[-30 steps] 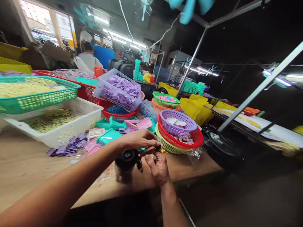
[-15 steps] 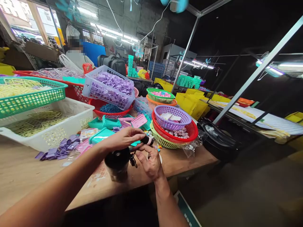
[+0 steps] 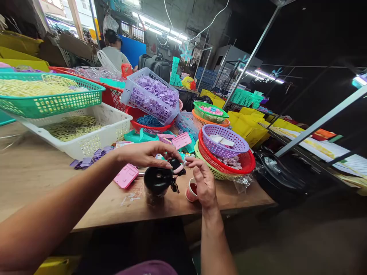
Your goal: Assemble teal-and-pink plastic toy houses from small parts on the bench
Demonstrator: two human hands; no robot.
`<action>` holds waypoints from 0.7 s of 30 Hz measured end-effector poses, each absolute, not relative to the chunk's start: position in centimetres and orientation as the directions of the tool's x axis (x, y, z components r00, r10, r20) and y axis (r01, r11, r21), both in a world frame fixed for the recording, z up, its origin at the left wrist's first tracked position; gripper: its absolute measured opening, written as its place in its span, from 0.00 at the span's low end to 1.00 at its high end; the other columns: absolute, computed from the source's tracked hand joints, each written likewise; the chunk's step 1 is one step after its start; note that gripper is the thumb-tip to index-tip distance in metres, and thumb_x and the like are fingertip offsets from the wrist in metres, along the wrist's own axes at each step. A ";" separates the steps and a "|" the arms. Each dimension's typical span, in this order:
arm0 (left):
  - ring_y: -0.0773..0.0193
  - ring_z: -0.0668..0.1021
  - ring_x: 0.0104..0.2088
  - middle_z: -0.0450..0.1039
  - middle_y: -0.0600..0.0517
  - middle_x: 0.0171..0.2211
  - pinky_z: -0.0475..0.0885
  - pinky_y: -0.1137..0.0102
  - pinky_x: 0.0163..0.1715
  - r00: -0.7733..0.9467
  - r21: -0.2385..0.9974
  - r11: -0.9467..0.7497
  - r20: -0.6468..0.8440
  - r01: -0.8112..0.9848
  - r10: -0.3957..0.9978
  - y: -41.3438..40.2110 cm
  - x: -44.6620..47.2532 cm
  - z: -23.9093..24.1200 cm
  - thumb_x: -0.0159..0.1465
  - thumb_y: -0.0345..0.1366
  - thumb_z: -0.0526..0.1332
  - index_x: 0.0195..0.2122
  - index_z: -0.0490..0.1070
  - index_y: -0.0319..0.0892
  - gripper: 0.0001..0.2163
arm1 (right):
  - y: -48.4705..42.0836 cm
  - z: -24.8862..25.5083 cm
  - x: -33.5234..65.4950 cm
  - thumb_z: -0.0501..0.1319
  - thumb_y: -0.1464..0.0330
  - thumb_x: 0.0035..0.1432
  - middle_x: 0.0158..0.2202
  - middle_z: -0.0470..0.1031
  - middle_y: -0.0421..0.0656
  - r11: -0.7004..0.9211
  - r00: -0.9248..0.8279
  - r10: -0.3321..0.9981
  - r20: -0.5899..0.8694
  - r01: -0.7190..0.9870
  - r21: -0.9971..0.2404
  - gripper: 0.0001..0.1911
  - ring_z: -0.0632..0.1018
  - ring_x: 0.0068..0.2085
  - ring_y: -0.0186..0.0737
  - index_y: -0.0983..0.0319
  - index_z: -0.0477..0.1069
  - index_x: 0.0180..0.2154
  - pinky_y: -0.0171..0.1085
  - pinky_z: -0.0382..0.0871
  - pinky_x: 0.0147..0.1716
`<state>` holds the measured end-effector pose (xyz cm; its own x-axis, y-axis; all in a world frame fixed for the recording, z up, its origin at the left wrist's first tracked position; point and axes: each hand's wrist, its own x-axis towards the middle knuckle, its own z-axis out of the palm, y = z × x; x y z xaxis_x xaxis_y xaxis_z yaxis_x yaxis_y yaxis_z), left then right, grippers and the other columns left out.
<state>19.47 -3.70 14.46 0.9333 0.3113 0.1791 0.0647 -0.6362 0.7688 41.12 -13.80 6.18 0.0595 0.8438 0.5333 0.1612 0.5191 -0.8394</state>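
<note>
Pinched a black piece (image 3: 174,164) in the left hand (image 3: 153,154), just far and right of the jar (image 3: 157,178) — with its pink end (image 3: 179,170) toward near right. Curled the right hand (image 3: 205,184) just right of that end, beside the cup (image 3: 191,194) on the surface (image 3: 34,164) — couldn't tell whether around anything.

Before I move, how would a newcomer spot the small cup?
Start at the wooden table and follow its near edge to the right hand. Just left of that hand, right of the black-topped container, is the cup. Its pale rim and reddish side set it apart from that container.
</note>
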 end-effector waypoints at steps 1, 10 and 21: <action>0.61 0.76 0.45 0.77 0.48 0.46 0.69 0.72 0.47 0.936 0.740 -0.670 0.195 0.056 0.293 -3.7 19.4 14.6 0.66 0.38 0.63 0.53 0.74 0.42 0.15 | -13.5 6.4 40.8 0.57 0.59 0.66 0.48 0.76 0.46 0.489 0.023 0.868 0.496 0.132 -0.862 0.11 0.77 0.50 0.43 0.58 0.70 0.42 0.46 0.69 0.54; 0.59 0.76 0.44 0.74 0.46 0.44 0.73 0.68 0.44 0.831 0.835 -0.550 0.301 0.007 0.467 -4.3 17.2 12.3 0.63 0.37 0.66 0.59 0.65 0.40 0.24 | -12.4 7.1 38.2 0.63 0.61 0.62 0.46 0.74 0.42 0.429 -0.202 0.900 0.387 0.248 -0.868 0.26 0.76 0.48 0.40 0.51 0.61 0.60 0.40 0.74 0.45; 0.47 0.63 0.65 0.58 0.43 0.66 0.63 0.54 0.63 0.637 0.921 -0.388 0.292 0.012 0.713 -7.9 16.1 2.9 0.55 0.44 0.72 0.68 0.53 0.48 0.42 | -12.8 6.6 36.5 0.61 0.65 0.64 0.50 0.73 0.44 0.563 -0.200 0.822 0.533 0.424 -0.709 0.20 0.73 0.51 0.42 0.55 0.65 0.57 0.44 0.67 0.54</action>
